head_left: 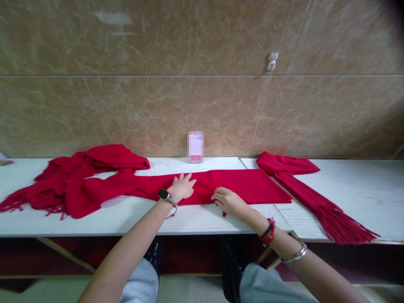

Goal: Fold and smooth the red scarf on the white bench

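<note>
A red scarf lies flat along the white table, its middle smooth and its right end squared off. On its middle, my left hand rests palm down with the fingers spread. My right hand is closed in a pinch at the scarf's near edge, and a small bit of red shows just under it. To the left the cloth runs toward a loose red heap with fringes; where one piece ends there I cannot tell. A second red scarf, folded at an angle, lies to the right with its fringe at the table's front edge.
A phone-like upright object, blurred out, leans against the brown marbled wall behind the white table. A small white fixture is on the wall. Table seams run near the right scarf. My knees are below the front edge.
</note>
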